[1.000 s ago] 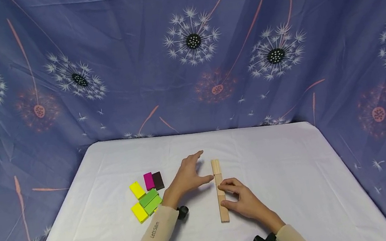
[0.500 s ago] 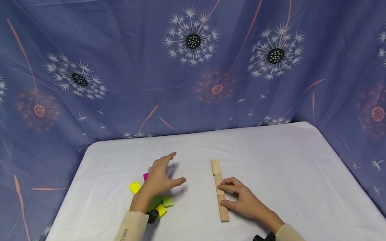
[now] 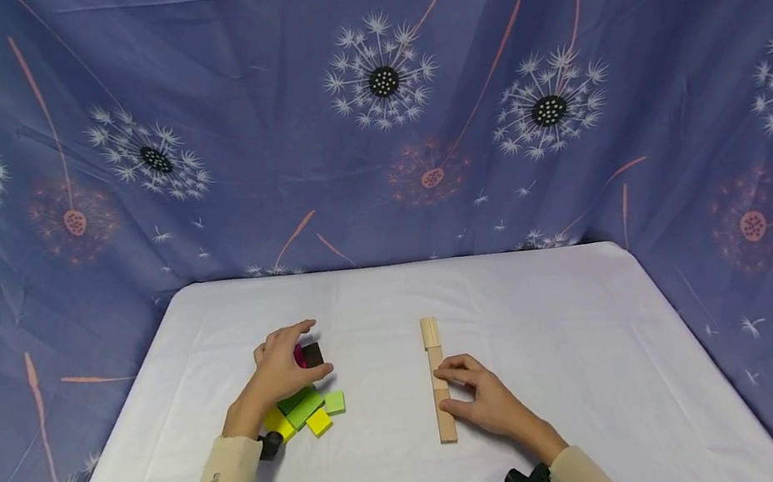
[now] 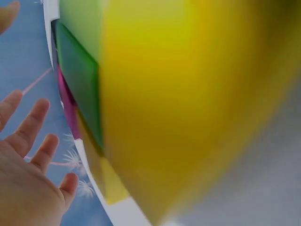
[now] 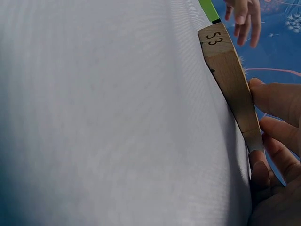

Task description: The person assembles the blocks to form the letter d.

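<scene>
My left hand (image 3: 285, 366) has thumb and index finger spread apart beside the black block (image 3: 313, 355) and a mostly covered magenta block (image 3: 299, 356). In the left wrist view its fingers are parted, with nothing held. My right hand (image 3: 486, 398) touches a straight row of plain wooden blocks (image 3: 445, 421) with thumb and fingertips. The near block's end (image 5: 214, 38) shows the number 53 in the right wrist view. At the row's far end lies a paler wooden block (image 3: 431, 332).
Below the left hand, green blocks (image 3: 303, 408) and yellow blocks (image 3: 319, 422) lie close together, partly hidden by the hand. A small light green block (image 3: 335, 402) lies at their right. White cloth (image 3: 560, 331) covers the table; a blue flowered curtain (image 3: 260, 210) hangs behind.
My left hand has moved left from beside the wooden row to the coloured blocks, uncovering the light green and a yellow one. My right hand stays on the row.
</scene>
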The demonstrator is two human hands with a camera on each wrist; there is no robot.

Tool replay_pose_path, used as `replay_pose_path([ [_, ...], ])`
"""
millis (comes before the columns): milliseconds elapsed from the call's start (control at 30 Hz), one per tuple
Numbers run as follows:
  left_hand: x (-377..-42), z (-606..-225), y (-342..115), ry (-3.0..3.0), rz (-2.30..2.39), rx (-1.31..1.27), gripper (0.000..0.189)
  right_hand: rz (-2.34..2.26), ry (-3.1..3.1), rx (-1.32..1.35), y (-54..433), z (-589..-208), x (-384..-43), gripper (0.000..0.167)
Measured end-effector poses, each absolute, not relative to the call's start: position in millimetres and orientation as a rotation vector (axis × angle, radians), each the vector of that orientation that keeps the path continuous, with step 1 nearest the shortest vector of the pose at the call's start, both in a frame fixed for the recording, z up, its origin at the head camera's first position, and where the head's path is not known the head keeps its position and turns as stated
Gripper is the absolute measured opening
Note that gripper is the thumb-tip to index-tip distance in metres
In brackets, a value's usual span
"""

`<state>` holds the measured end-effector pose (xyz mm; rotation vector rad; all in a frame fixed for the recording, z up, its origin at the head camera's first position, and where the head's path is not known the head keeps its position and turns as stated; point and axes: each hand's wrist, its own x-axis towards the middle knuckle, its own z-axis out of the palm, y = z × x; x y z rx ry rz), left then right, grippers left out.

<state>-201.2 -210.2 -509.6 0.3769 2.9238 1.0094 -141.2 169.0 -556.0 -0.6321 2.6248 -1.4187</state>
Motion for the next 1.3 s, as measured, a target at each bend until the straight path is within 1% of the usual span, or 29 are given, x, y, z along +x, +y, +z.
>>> replay_pose_path([
  [233, -199, -517, -221, 2.947, 0.987, 0.343, 0.084, -1.424, 2.626, -0.634, 169, -556, -142, 0.047],
  [567, -200, -525, -222, 2.98, 0.895, 0.327, 0.079, -1.419, 2.635, -0.651, 170, -556, -142, 0.047],
  [900, -202, -527, -222, 2.988, 0.852, 0.328, 0.067, -1.445, 2.62, -0.678, 169, -557, -143, 0.047],
  [1300, -202, -524, -220, 3.0, 0.911, 0.355, 0.065, -1.416, 2.652, -0.67, 169, -555, -141, 0.047],
])
